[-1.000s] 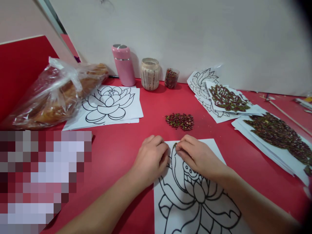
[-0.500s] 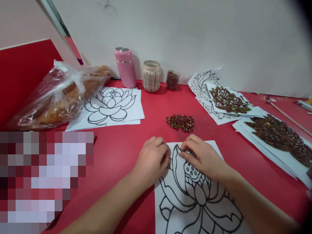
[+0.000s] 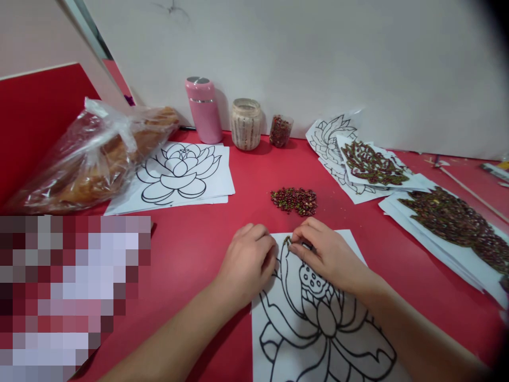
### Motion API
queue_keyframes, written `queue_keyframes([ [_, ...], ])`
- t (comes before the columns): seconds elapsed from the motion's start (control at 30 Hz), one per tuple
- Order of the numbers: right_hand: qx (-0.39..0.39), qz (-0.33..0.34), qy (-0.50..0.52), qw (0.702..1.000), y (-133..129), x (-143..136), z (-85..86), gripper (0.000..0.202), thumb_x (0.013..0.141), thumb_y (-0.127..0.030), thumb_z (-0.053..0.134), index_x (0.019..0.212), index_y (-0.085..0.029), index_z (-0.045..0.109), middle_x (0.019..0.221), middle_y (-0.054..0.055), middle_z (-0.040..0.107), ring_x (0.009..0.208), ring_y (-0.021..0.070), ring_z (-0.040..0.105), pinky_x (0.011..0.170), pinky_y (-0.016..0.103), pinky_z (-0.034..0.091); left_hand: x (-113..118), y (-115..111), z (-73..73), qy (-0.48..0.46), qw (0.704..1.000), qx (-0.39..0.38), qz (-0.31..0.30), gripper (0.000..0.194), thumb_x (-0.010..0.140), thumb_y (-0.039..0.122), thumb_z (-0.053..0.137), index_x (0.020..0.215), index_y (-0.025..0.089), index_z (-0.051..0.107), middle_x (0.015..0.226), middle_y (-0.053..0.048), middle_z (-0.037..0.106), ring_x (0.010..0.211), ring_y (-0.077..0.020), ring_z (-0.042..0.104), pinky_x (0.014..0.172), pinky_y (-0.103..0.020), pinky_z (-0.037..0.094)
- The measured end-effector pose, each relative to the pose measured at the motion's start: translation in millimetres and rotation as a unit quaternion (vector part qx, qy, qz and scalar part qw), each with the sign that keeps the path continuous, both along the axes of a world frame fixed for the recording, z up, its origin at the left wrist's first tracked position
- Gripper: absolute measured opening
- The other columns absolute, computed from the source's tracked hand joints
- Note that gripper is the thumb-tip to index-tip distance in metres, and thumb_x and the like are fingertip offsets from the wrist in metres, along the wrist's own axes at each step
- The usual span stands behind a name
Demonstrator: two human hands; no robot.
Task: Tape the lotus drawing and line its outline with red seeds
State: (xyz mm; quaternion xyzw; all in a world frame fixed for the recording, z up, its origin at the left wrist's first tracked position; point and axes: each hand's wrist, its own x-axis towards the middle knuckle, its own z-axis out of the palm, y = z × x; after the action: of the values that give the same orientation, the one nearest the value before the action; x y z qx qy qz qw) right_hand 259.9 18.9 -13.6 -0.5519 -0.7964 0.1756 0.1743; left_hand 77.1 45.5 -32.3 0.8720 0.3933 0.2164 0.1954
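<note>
A white sheet with a black lotus outline (image 3: 328, 318) lies on the red table below my hands. My left hand (image 3: 250, 260) rests on its upper left edge, fingers curled in; whether they hold anything is hidden. My right hand (image 3: 324, 254) is at the sheet's top, thumb and forefinger closed at the tip of a tall petal, on something too small to make out. A short line of small beans (image 3: 287, 241) sits along that petal tip. Just beyond the sheet is a pile of red and green beans (image 3: 294, 201).
Behind stand a pink bottle (image 3: 204, 111), a glass jar (image 3: 246, 124) and a cup of beans (image 3: 280, 131). Printed sheets (image 3: 181, 175) and a plastic bag (image 3: 103, 159) are at left, bean-covered sheets (image 3: 453, 223) at right.
My right hand has shifted slightly left, its fingertips now closer together over the petal tip. My left hand has hardly moved.
</note>
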Motion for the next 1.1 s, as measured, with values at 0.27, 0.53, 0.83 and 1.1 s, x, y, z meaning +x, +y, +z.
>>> queue_keyframes([
  [0.27, 0.005, -0.004, -0.011, 1.000, 2.2, 0.2, -0.8, 0.011, 0.084, -0.027, 0.045, 0.083, -0.019, 0.051, 0.083, 0.003, 0.050, 0.077, 0.0153, 0.047, 0.063, 0.026, 0.037, -0.9, -0.8, 1.7, 0.006, 1.000, -0.004, 0.000, 0.019, 0.076, 0.012, 0.041, 0.077, 0.016, 0.059, 0.077, -0.005, 0.053, 0.073, -0.0176, 0.045, 0.065, -0.031, 0.040],
  [0.53, 0.012, -0.015, 0.005, 1.000, 1.1, 0.2, 1.9, 0.012, 0.084, -0.028, 0.044, 0.083, -0.019, 0.052, 0.082, 0.003, 0.050, 0.075, 0.0145, 0.049, 0.062, 0.026, 0.038, -0.3, -1.0, 0.2, -0.002, 1.000, 0.000, 0.003, 0.019, 0.077, 0.013, 0.040, 0.077, 0.016, 0.059, 0.077, -0.006, 0.053, 0.073, -0.0178, 0.045, 0.065, -0.031, 0.040],
  [0.83, 0.077, -0.156, 0.040, 0.984, 24.4, 42.9, 7.8, 0.009, 0.081, -0.025, 0.047, 0.083, -0.019, 0.054, 0.081, 0.003, 0.051, 0.071, 0.0136, 0.051, 0.065, 0.027, 0.041, -1.1, -1.2, 0.6, -0.003, 1.000, -0.001, 0.001, 0.019, 0.075, 0.011, 0.041, 0.078, 0.016, 0.059, 0.077, -0.006, 0.053, 0.073, -0.0183, 0.044, 0.066, -0.033, 0.040],
  [1.1, 0.054, -0.111, -0.026, 0.992, 43.0, 26.3, -2.0, 0.006, 0.078, -0.025, 0.050, 0.077, -0.021, 0.054, 0.079, 0.000, 0.049, 0.069, 0.0125, 0.049, 0.058, 0.024, 0.038, -1.8, -1.3, 1.0, 0.002, 1.000, 0.001, 0.001, 0.019, 0.076, 0.011, 0.041, 0.078, 0.016, 0.059, 0.077, -0.006, 0.052, 0.073, -0.0184, 0.044, 0.066, -0.033, 0.040],
])
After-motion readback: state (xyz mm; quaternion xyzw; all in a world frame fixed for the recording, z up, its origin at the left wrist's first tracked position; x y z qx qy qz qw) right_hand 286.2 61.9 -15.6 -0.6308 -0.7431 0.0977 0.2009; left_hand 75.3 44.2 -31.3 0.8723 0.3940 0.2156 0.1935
